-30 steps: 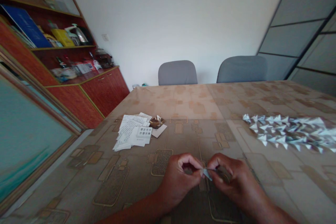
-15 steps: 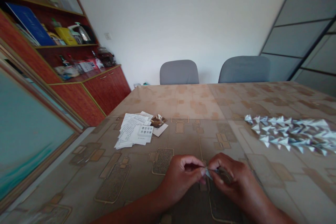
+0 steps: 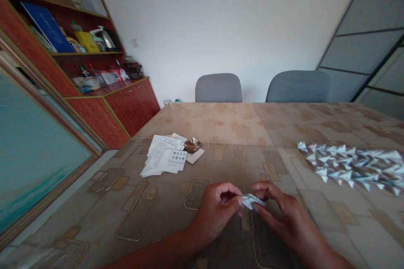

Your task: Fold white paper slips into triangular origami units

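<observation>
A small folded paper piece [image 3: 251, 201], pale with printed marks, is between my hands, just above the near part of the table. My left hand [image 3: 219, 201] pinches its left end between thumb and index finger. At the other end, my right hand [image 3: 280, 212] has its thumb against the paper, with the index finger lifted over it; the remaining right fingers are partly hidden. Off to the right stand rows of similar pointed folded paper pieces [image 3: 350, 164]. A loose pile of printed paper slips [image 3: 164, 155] lies to the left, beyond my left hand.
Beside the slips sits a brown and white crumpled item [image 3: 193, 145]. The patterned tablecloth [image 3: 217, 122] covers the table. Two grey chairs [image 3: 218, 88] stand at the far edge, before a white wall. A red-brown cabinet [image 3: 132, 107] with loaded shelves is at the left.
The folded paper now shows more between my hands. My right index finger has lifted from it and the right hand has opened slightly. The view has shifted a little.
</observation>
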The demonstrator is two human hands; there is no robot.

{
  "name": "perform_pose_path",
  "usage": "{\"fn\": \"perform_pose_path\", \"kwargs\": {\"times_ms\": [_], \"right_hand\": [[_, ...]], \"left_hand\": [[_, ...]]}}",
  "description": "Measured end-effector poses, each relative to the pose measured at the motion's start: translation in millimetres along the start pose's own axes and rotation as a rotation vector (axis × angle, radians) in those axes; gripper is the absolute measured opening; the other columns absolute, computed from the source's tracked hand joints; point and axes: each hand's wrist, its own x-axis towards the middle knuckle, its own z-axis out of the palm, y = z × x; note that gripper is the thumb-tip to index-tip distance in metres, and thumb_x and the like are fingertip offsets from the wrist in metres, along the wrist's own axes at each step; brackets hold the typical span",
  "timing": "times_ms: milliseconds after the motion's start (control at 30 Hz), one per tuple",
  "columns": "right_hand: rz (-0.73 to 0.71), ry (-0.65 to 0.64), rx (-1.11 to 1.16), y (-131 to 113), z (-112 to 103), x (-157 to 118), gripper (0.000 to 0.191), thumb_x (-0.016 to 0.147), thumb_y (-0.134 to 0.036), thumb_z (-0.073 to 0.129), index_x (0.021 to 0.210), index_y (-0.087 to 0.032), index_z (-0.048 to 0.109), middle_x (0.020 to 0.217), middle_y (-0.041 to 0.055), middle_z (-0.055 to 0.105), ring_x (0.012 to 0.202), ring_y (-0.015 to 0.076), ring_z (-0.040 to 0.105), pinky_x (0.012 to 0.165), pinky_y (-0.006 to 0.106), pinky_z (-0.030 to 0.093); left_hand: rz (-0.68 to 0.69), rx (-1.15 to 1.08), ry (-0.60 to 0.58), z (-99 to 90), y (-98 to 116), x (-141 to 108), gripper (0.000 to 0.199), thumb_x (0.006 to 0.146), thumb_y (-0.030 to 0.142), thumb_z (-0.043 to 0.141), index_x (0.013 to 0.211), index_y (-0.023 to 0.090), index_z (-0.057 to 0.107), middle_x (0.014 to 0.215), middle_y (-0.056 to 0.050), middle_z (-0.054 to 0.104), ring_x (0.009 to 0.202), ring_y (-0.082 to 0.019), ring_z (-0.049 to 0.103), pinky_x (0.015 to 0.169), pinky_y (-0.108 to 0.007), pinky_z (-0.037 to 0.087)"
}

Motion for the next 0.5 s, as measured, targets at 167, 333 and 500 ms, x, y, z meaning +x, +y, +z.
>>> {"fn": "perform_pose_path", "kwargs": {"times_ms": [167, 333, 500], "right_hand": [[0.04, -0.046, 0.063, -4.0, -1.5, 0.0, 0.006, 0.088, -0.023, 0.052, 0.093, -0.023, 0.056, 0.074, -0.0006, 0.069, 0.07, 0.0158, 0.067, 0.063, 0.022, 0.051], [0.071, -0.03, 0.069, -2.2, -0.8, -0.4, 0.006, 0.087, -0.024, 0.053, 0.09, -0.022, 0.057, 0.072, -0.0005, 0.066, 0.069, 0.0163, 0.064, 0.06, 0.023, 0.049], [0.08, -0.08, 0.07, -1.4, 1.0, -0.3, 0.014, 0.089, -0.029, 0.053, 0.082, -0.021, 0.061, 0.072, -0.0005, 0.066, 0.068, 0.0153, 0.063, 0.061, 0.022, 0.049]], "left_hand": [[0.015, 0.05, 0.011, -1.1, -0.9, 0.3, 0.013, 0.073, 0.026, 0.063, 0.069, 0.014, 0.064, 0.057, 0.002, 0.058, 0.053, -0.011, 0.052, 0.054, -0.021, 0.039], [0.033, 0.123, 0.014, -3.0, -1.4, 0.0, 0.012, 0.073, 0.024, 0.063, 0.068, 0.014, 0.067, 0.058, 0.002, 0.057, 0.054, -0.01, 0.05, 0.054, -0.02, 0.036], [0.095, 0.171, 0.043, -1.6, -0.5, -0.9, 0.012, 0.074, 0.02, 0.061, 0.066, 0.014, 0.066, 0.056, 0.002, 0.055, 0.054, -0.011, 0.049, 0.054, -0.02, 0.037]]}}
